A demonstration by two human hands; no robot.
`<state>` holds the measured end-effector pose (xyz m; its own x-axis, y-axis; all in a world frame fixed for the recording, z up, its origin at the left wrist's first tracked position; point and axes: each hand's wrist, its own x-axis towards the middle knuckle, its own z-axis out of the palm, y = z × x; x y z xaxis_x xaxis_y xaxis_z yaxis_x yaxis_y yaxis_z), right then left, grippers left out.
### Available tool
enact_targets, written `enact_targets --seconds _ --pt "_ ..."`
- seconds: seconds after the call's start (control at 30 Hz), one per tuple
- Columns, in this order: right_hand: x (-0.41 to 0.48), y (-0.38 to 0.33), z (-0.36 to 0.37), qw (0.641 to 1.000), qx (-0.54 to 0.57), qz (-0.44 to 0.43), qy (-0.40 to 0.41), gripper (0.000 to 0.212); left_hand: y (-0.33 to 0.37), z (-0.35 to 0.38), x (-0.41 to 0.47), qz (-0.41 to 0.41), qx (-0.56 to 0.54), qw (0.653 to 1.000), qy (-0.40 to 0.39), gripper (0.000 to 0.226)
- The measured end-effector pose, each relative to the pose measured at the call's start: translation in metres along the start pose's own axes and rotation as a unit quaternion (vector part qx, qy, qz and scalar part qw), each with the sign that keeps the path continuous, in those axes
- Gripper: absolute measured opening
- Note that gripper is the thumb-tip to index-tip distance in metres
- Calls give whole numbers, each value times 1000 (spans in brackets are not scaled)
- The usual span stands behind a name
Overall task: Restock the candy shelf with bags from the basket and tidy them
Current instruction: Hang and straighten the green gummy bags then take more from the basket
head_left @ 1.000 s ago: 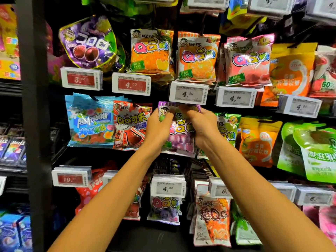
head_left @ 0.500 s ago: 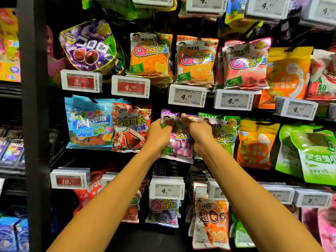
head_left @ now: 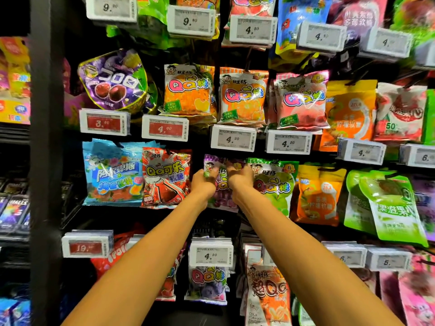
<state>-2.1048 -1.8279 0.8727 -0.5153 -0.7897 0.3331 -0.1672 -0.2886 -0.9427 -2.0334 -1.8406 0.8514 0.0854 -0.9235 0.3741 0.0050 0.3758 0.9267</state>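
Note:
A purple grape candy bag [head_left: 220, 184] hangs in the middle row of the peg shelf, under a 4.20 price tag [head_left: 233, 141]. My left hand [head_left: 203, 184] grips its upper left corner. My right hand [head_left: 239, 178] grips its upper right part. Both arms reach forward from below. To its left hangs a red cola candy bag [head_left: 166, 178], to its right a green candy bag [head_left: 274, 182]. The peg that carries the purple bag is hidden behind the tag and my hands. The basket is out of sight.
Orange [head_left: 188, 90] and pink [head_left: 302, 101] candy bags hang in the row above. Another purple bag [head_left: 208, 284] and an orange cola bag [head_left: 268, 295] hang below. A dark upright post [head_left: 47, 161] borders the shelf on the left. Price tags stick out in front of each row.
The view tilted up, so the shelf sits lower in frame. Both hands stayed on the purple bag's top and moved closer together.

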Motion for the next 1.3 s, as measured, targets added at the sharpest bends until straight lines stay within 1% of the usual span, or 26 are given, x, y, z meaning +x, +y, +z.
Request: enact_targets --seconds 0.03,0.07,0.2,0.23,0.27,0.3,0.37,0.43,0.5,0.53,0.57,0.6,0.63,0.67,0.7,0.77,0.87,0.9,0.97,1.03,1.13,1.2,1.3 --pt "-2 -1 1 999 -34 -6 18 9 -1 1 2 3 3 1000 8 27" --pt "-1 1 0 999 -48 -7 20 8 -1 0 2 -2 11 1000 11 26" --pt "-9 13 -7 994 -105 16 2 19 -8 -4 -2 -16 64 998 15 21" --pt "-14 17 -9 993 -112 27 -3 22 -12 -6 -4 -19 69 997 9 18" --pt "-17 19 -11 994 -106 37 -9 24 -14 -7 -8 -16 81 997 3 9" --pt "-26 19 -13 995 -86 53 -17 24 -17 -9 -12 -14 87 996 0 8" --pt "-39 20 -19 995 -67 72 -24 28 -22 -12 -20 -14 99 995 -1 17" --pt "-47 23 -26 994 -49 85 -37 38 -18 -12 -30 -22 119 993 -3 35" --pt "-55 23 -33 994 -18 95 -57 46 -11 -11 -40 -6 137 991 1 51" --pt "-59 22 -36 993 5 92 -68 45 -6 -11 -47 18 136 991 9 55" --pt "-61 23 -39 993 31 87 -79 35 -1 -11 -54 49 122 991 17 56" --pt "-66 21 -43 992 55 82 -82 18 3 -10 -62 73 106 991 23 53" --pt "-67 20 -47 992 74 71 -79 19 8 -9 -69 87 95 991 27 49" --pt "-70 19 -54 991 95 61 -75 26 11 -7 -76 91 88 991 30 46" --pt "-74 18 -62 988 127 52 -74 26 13 -5 -83 95 78 992 31 42" --pt "-81 16 -81 976 197 52 -77 16 17 1 -99 110 48 992 36 32" --pt "-91 20 -123 962 244 68 -99 20 15 17 -126 117 3 992 44 16" --pt "-94 25 -137 962 243 68 -104 21 12 23 -135 107 -10 993 40 16" --pt "-106 39 -170 966 228 70 -100 18 -2 38 -158 68 -35 996 34 24" --pt "-120 62 -204 965 219 90 -112 18 -21 54 -190 25 -45 998 27 26" --pt "-140 99 -250 956 221 147 -126 27 -54 73 -238 -31 -59 997 32 27" --pt "-154 132 -278 952 207 186 -128 25 -80 84 -273 -67 -55 995 44 30" --pt "-179 194 -311 952 134 246 -125 22 -130 93 -321 -146 -15 987 57 30"
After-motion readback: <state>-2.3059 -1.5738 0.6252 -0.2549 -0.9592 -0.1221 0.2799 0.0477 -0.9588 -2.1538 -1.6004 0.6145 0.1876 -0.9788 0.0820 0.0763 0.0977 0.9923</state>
